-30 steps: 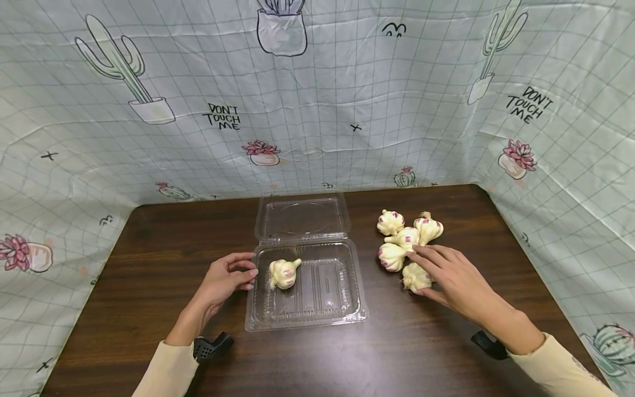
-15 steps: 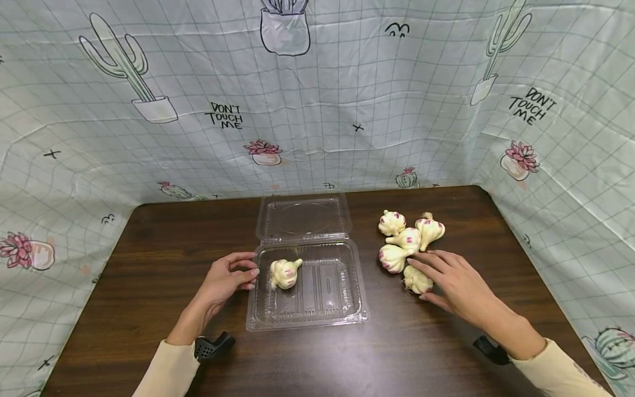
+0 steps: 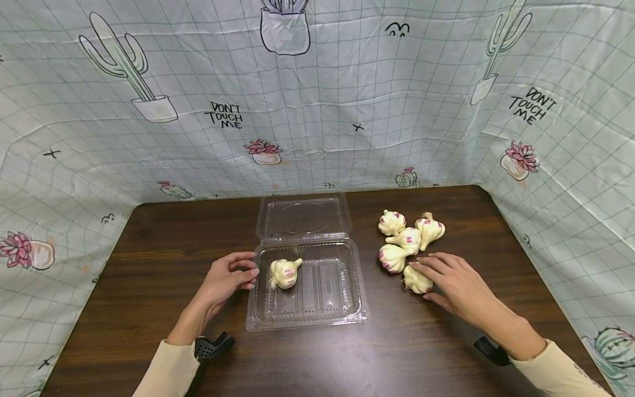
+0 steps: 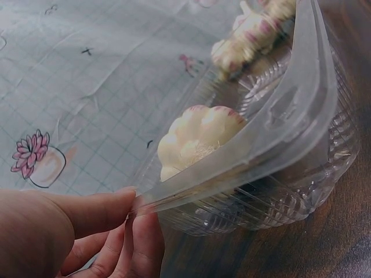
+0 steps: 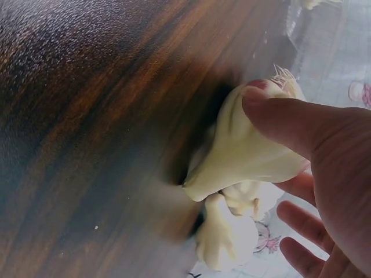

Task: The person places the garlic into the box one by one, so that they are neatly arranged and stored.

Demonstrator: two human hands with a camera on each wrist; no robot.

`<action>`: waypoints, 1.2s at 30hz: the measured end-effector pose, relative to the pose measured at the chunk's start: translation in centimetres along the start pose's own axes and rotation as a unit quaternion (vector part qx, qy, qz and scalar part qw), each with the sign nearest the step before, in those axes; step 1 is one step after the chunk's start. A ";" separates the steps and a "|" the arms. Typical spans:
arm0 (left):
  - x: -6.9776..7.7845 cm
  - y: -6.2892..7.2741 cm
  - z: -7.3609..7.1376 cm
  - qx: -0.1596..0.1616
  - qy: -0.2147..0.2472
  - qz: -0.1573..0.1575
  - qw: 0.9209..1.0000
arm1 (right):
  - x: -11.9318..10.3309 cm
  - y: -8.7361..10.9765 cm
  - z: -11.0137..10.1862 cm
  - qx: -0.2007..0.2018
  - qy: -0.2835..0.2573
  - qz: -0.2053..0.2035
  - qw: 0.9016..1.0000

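Note:
My left hand (image 3: pixel 229 281) pinches the left rim of a clear plastic clamshell box (image 3: pixel 358 275) between thumb and fingers, as the left wrist view shows closely. One garlic bulb (image 3: pixel 284 274) lies in the left part of the box, its stem pointing right. My right hand (image 3: pixel 461 284) holds the nearest loose garlic bulb (image 3: pixel 416 279) at the table. In the right wrist view the thumb presses on that bulb (image 5: pixel 249 139), with the index finger partly hidden behind it and the other fingers spread away.
Several more garlic bulbs (image 3: pixel 405 240) with purple marks sit clustered just beyond the right hand. The lid (image 3: pixel 305 216) of the box lies folded back behind it. A patterned cloth (image 3: pixel 317 110) hangs behind the dark wooden table (image 3: pixel 163 259).
My right hand has drawn slightly nearer and to the right, its thumb shifting along the bulb. The left hand and box stay in place.

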State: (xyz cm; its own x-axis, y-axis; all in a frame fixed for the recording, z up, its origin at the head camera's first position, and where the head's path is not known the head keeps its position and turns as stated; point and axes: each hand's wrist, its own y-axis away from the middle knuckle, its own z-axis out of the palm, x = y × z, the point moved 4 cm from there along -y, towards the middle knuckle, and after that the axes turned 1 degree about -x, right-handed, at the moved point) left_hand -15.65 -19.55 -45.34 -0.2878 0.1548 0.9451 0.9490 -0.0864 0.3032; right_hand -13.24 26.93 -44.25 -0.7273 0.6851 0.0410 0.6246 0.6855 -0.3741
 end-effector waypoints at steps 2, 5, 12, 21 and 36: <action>0.0 0.0 0.0 0.000 0.001 0.000 1.000 | 0.0 0.0 0.1 0.000 0.000 0.002 1.000; 0.0 0.0 0.0 0.001 0.002 0.000 1.000 | 0.0 0.0 0.3 -0.002 0.000 0.004 1.000; -0.1 -0.1 0.0 0.000 0.004 0.001 1.000 | 0.0 0.0 0.6 -0.005 -0.001 0.004 1.000; -0.1 -0.2 -0.1 -0.002 0.005 0.004 1.000 | -0.2 -0.4 -0.2 0.001 0.003 -0.003 1.000; -0.2 -0.2 -0.1 0.000 0.007 0.001 1.000 | -1.2 -2.4 -3.0 0.036 -0.016 -0.019 0.999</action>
State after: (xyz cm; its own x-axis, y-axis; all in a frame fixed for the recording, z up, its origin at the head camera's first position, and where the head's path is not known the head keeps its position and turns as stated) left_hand -15.84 -19.69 -45.56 -0.2875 0.1409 0.9474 0.9497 -0.0866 0.3011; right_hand -13.01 25.21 -40.59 -0.7602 0.6491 0.0273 0.5745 0.6912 -0.4384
